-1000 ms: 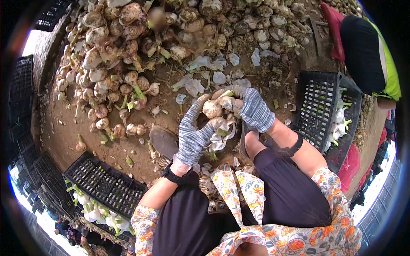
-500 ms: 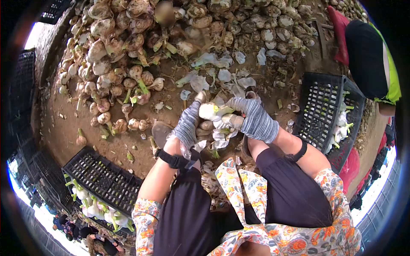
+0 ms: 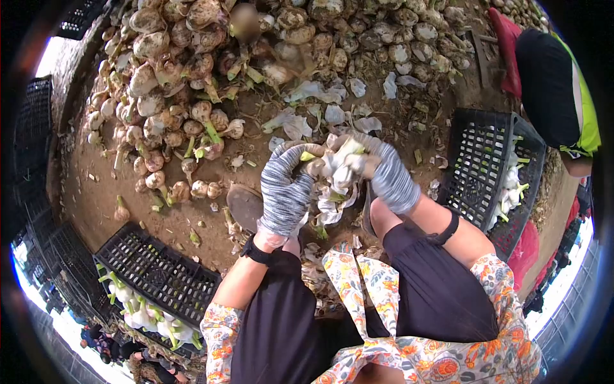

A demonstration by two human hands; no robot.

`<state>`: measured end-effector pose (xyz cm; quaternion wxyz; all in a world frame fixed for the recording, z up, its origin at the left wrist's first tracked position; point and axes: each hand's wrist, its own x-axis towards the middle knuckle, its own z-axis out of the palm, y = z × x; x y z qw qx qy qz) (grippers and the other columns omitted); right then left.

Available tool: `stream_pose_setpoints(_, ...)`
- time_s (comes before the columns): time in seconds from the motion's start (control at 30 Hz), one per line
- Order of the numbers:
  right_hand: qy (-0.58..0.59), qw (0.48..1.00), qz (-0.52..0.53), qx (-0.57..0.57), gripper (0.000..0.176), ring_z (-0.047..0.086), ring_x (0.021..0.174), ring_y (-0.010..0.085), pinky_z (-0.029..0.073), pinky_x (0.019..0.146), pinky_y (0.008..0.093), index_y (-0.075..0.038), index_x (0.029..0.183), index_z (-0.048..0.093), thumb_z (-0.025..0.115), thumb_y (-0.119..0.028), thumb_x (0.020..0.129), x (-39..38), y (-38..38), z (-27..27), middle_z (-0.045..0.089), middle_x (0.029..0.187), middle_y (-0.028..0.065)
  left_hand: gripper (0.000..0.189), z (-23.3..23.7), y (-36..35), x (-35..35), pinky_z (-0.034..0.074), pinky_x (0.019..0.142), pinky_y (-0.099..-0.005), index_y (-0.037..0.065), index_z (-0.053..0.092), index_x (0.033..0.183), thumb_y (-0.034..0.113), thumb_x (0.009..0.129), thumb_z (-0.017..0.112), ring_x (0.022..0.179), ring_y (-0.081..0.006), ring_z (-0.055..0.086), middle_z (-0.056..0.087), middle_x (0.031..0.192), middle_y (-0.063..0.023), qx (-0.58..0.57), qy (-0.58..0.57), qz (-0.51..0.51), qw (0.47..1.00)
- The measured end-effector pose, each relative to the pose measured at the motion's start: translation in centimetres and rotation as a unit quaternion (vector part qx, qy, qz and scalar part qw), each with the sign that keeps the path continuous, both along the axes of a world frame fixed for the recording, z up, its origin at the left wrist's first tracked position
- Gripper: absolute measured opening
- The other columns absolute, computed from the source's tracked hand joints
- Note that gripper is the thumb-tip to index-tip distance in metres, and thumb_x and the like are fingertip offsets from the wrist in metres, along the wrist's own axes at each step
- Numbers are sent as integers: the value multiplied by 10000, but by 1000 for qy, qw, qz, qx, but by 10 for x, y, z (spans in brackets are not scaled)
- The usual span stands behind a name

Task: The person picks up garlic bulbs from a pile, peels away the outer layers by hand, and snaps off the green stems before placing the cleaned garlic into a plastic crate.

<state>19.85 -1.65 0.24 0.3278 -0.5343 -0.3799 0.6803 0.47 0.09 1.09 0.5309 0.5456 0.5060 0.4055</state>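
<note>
Gloved left hand [image 3: 284, 189] and right hand [image 3: 389, 176] hide most of the bulb [image 3: 342, 159]; a blurred patch [image 3: 245, 20] masks part of the heap [image 3: 192, 64]; the lens edge crops a co-worker [image 3: 553, 83].

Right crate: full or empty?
Partly filled. The crate holds white peeled bulbs along its outer side only; most of its mesh floor shows bare.

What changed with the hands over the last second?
The left hand turned back and curled over the garlic bulb; the right hand keeps peeling it. Neither let go. The garlic heap and the black crates stayed put.
</note>
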Motion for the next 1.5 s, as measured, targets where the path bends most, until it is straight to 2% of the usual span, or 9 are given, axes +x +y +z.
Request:
stream_pose_setpoints(0.27, 527, 783, -54, -325, 293, 620, 718, 181, 498, 549, 245, -7, 1058, 551, 494, -229, 876, 31, 19, -14, 631, 882, 115, 209, -4, 5, -20, 458, 809, -291, 55, 621, 925, 185, 783, 703, 907, -181, 568, 594, 991, -71, -127, -268, -101, 950)
stream_pose_setpoints(0.33, 201, 954, -15, -221, 274, 598, 751, 184, 489, 667, 290, -2, 978, 591, 491, -241, 888, 27, 16, 4, 628, 851, 81, 348, 2, -2, -12, 524, 799, -299, 48, 562, 1022, 238, 772, 713, 977, -213, 576, 572, 1069, -77, -306, -435, 31, 846)
stream_pose_setpoints(0.47, 150, 874, 443, -128, 371, 577, 841, 133, 478, 739, 298, 35, 1016, 593, 596, -294, 844, 46, 19, 45, 632, 903, 79, 350, -14, 5, -15, 529, 765, -259, -6, 516, 1127, 146, 833, 631, 954, -197, 589, 572, 1115, -111, -378, -520, 41, 765)
stream_pose_setpoints(0.8, -233, 963, 104, 86, 262, 616, 717, 147, 516, 560, 250, -35, 956, 564, 666, -200, 780, -1, 32, 31, 618, 852, 91, 336, -15, -1, -6, 537, 735, -225, -10, 517, 1166, 66, 845, 579, 863, -147, 611, 612, 1039, -86, -480, -540, 99, 684)
stream_pose_setpoints(0.93, 361, 915, -153, -91, 204, 574, 725, 92, 473, 578, 218, -31, 937, 566, 655, -146, 795, 19, 54, 43, 611, 930, 114, 304, -21, -7, -6, 536, 721, -233, 5, 538, 1146, 114, 864, 573, 766, -116, 610, 637, 938, -56, -501, -494, 130, 698)
stream_pose_setpoints(1.03, 1, 998, -15, 58, 291, 578, 853, 122, 485, 701, 246, -24, 1071, 560, 632, -165, 827, 36, 56, 39, 594, 1028, 83, 291, -16, -6, -4, 524, 649, -224, 17, 557, 1128, 169, 879, 575, 692, -96, 593, 639, 871, -40, -508, -486, 132, 699)
stream_pose_setpoints(1.1, -343, 895, 96, 270, 376, 558, 962, 147, 455, 850, 273, -24, 1187, 525, 596, -197, 861, 38, 37, -7, 569, 1105, 69, 290, -21, -6, -1, 516, 625, -217, 18, 563, 1126, 171, 880, 577, 683, -93, 591, 640, 867, -40, -503, -470, 126, 714)
stream_pose_setpoints(1.27, -44, 983, 172, 39, 403, 567, 950, 140, 466, 814, 277, -73, 1172, 559, 649, -213, 805, 7, 19, 18, 608, 1025, 88, 403, -22, -15, 3, 484, 632, -214, -1, 577, 1116, 204, 793, 702, 735, -85, 583, 638, 904, -34, -433, -264, 9, 862)
stream_pose_setpoints(1.5, -586, 775, -119, 204, 296, 566, 811, 109, 468, 685, 225, -52, 1089, 587, 629, -166, 819, 175, -12, 98, 614, 931, 53, 275, -48, -13, -58, 477, 684, -240, 28, 580, 1045, 98, 798, 679, 774, -114, 563, 616, 904, -50, -266, -62, 252, 928)
